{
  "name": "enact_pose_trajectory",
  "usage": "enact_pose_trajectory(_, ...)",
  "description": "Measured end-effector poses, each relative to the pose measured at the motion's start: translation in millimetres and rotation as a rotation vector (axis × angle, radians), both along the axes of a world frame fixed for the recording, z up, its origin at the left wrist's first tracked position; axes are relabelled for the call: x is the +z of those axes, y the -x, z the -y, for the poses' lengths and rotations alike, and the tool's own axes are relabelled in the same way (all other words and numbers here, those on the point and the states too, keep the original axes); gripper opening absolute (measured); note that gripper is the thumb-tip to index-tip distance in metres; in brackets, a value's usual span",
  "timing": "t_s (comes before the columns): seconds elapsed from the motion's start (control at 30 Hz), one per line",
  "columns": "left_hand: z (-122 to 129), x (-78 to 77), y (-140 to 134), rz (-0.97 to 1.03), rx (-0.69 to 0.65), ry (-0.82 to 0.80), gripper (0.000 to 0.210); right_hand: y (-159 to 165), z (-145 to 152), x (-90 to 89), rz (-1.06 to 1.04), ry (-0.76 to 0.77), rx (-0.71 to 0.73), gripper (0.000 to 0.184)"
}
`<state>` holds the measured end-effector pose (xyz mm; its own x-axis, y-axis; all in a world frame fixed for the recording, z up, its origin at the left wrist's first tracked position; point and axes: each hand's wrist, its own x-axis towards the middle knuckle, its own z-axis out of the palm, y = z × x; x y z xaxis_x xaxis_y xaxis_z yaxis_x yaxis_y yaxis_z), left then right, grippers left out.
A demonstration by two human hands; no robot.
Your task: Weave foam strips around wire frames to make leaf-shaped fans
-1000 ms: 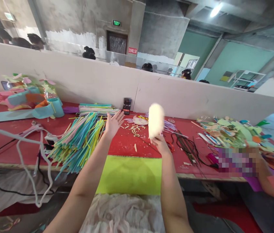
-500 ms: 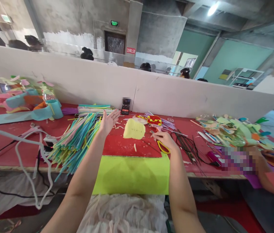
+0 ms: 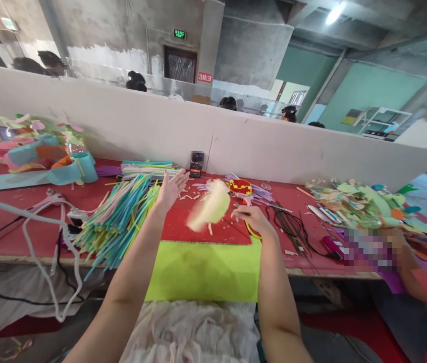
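Note:
A pale yellow, soft-looking piece (image 3: pixel 215 204), smeared by motion, is tilted between my hands above a red mat (image 3: pixel 177 229). Whether anything supports it I cannot tell. My left hand (image 3: pixel 173 190) is at its left, fingers stretched out and thumb raised, apart from it. To its right, the fingers of my right hand (image 3: pixel 249 214) are pinched together; what they hold is too small to make out. A yellow loop (image 3: pixel 253 230), perhaps a scissor handle, lies partly hidden beneath that hand. Left of my left hand lies a large bundle of coloured pipe cleaners (image 3: pixel 122 222).
A phone (image 3: pixel 196 165) leans against the white partition (image 3: pixel 153 128). White cables (image 3: pixel 28 237) loop at the left. Black wires (image 3: pixel 292 227) and a heap of paper pieces (image 3: pixel 365 204) lie at the right, near another person's arm (image 3: pixel 410 257). A yellow-green sheet (image 3: pixel 206 275) hangs over the front edge.
The yellow piece has swung from a flat, squarish view showing a row of marks to a blurred, tilted shape. Both hands stay almost where they were.

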<state>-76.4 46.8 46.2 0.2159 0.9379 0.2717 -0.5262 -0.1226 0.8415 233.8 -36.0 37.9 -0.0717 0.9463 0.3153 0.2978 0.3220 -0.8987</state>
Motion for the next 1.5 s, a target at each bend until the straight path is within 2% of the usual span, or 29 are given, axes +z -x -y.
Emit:
enact_pose_trajectory(0.13,-1,-1.6,2,-0.006,-0.033,-0.006,0.077,-2,-6,-4.9,0.297,-0.005,0.23,0.022)
enact_pose_trajectory(0.2,-2,-4.2,3,0.0,-0.026,0.001,0.077,-3,-8,-7.7,0.328,-0.015,0.279,0.027)
enact_pose_trajectory(0.33,-8,-10.0,4,0.019,-0.023,-0.001,0.074,-2,-6,-10.0,0.33,-0.062,0.161,0.027)
enact_pose_trajectory(0.47,-11,-13.2,4,0.044,-0.048,0.003,0.074,1,-8,-14.4,0.309,-0.074,0.24,0.026)
enact_pose_trajectory(0.6,-13,-18.5,1,0.067,-0.033,0.006,0.072,2,-21,-30.2,0.295,-0.114,0.038,0.026)
enact_pose_trajectory(0.7,-19,-29.2,-5,0.034,0.049,0.118,0.058,6,-32,-44.1,0.298,-0.112,-0.077,0.027)
enact_pose_trajectory(0.8,-30,-43.2,-9,0.0,0.176,0.228,0.06,11,-39,-52.5,0.291,-0.119,-0.126,0.027)
enact_pose_trajectory(0.9,-40,-54.0,-8,-0.075,0.234,0.304,0.062,11,-42,-53.7,0.32,-0.111,-0.116,0.028)
enact_pose_trajectory(1.07,-45,-70.0,-4,-0.229,0.076,0.314,0.067,-5,-57,-46.1,0.501,0.07,0.08,0.034)
enact_pose_trajectory(1.13,-44,-82.1,-5,-0.295,0.071,0.287,0.066,-12,-74,-40.6,0.621,0.076,0.071,0.036)
enact_pose_trajectory(1.2,-44,-97.0,-6,-0.402,0.08,0.283,0.066,-17,-99,-34.6,0.753,0.039,-0.026,0.037)
enact_pose_trajectory(1.3,-46,-116.6,-7,-0.666,0.248,0.198,0.061,-16,-152,-27.7,0.843,0.028,-0.131,0.03)
enact_pose_trajectory(1.43,-51,-130.2,-2,-0.791,0.366,0.167,0.049,-7,-222,-27.4,0.965,0.05,-0.198,0.028)
enact_pose_trajectory(1.5,-53,-134.6,1,-0.936,0.402,0.168,0.046,-2,-250,-30.7,1.028,0.062,-0.207,0.03)
